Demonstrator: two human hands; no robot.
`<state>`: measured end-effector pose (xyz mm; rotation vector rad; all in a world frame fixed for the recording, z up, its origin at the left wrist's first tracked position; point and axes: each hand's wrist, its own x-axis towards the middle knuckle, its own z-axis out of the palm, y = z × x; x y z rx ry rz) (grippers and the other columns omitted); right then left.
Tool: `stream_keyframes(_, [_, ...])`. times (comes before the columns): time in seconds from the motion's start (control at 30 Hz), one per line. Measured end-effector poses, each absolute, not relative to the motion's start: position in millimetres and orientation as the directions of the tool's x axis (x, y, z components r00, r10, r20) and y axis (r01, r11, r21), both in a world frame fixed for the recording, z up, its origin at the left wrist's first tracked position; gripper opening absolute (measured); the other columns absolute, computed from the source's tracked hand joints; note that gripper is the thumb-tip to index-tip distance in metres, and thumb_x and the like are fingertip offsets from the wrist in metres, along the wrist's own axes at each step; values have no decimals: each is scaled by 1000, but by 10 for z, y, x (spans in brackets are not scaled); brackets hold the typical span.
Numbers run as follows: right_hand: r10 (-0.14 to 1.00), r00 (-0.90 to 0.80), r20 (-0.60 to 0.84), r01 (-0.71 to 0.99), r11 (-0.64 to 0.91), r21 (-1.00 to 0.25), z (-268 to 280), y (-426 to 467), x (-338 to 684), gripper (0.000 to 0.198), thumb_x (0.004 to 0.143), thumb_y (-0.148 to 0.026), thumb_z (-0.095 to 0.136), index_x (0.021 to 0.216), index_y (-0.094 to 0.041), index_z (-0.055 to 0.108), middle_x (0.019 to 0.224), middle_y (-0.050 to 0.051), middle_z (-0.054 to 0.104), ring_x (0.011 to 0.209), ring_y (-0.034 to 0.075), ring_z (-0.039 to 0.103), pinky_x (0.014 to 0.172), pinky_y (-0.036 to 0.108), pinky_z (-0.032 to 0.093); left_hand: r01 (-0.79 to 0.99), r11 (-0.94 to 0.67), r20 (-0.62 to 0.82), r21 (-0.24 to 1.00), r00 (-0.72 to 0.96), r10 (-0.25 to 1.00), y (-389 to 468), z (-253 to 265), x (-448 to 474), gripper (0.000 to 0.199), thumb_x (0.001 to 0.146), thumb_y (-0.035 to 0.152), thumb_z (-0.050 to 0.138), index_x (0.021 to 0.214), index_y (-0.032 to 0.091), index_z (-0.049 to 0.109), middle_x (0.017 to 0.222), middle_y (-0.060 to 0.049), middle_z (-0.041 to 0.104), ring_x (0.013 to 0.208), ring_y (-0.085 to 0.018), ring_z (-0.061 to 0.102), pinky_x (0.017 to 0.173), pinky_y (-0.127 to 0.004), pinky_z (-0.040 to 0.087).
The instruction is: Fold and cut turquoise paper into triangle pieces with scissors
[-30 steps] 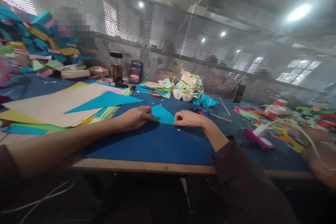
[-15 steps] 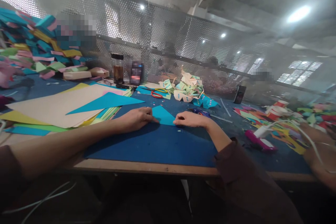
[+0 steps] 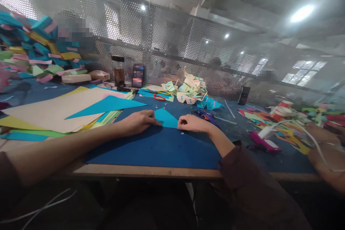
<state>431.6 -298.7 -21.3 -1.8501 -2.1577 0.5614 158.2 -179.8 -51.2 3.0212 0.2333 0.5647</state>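
A folded triangle of blue paper [image 3: 166, 118] lies flat on the blue table mat, its point facing away from me. My left hand [image 3: 142, 119] is at its left corner, fingers curled and the fingertips pressing on the paper. At the right corner my right hand [image 3: 193, 123] has thumb and fingers closed together on the edge. Left of my hands, a larger blue paper triangle [image 3: 107, 107] rests on a stack of coloured sheets [image 3: 54, 111]. A blue glue gun [image 3: 205, 116] lies just beyond my right hand.
Scissors with red and yellow handles [image 3: 159, 96] lie behind the triangle, beside a heap of cut paper shapes [image 3: 192, 88]. A lidded jar [image 3: 118, 72] stands at the back. On the right are a magenta power strip [image 3: 265, 142] with a white cable and another person's arm [image 3: 327, 154].
The whole view has shifted slightly, so things sit a little further left. Both hands keep the same hold at the corners of the blue paper.
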Motion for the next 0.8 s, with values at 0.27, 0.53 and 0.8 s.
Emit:
stream_keyframes(0.27, [987,-133,-85,919,91,-384,-184,-2990,4300,14,76,-29,64,78,-16,68,78,3,71,69,15,60,59,25,38,131,-985,362,108,918,162,-1793,-519,1585,40,98,15,45,120,32,74,96,-5,60,94,-18,62,85,-28,50])
stream_keyframes(0.53, [977,-185,-101,894,125,-430,-181,-3002,4396,22,83,-35,61,86,-15,70,82,4,70,73,16,60,62,26,39,115,-986,380,122,912,154,-1794,-514,1583,38,99,18,45,119,32,75,94,-5,60,92,-18,61,84,-29,51])
stream_keyframes(0.8, [970,-196,-142,869,104,-484,-144,-3054,4410,32,84,-44,67,95,-15,69,89,6,71,77,17,60,66,26,42,113,-987,378,111,914,147,-1789,-518,1582,39,100,18,44,119,32,74,96,-5,61,93,-18,61,84,-29,50])
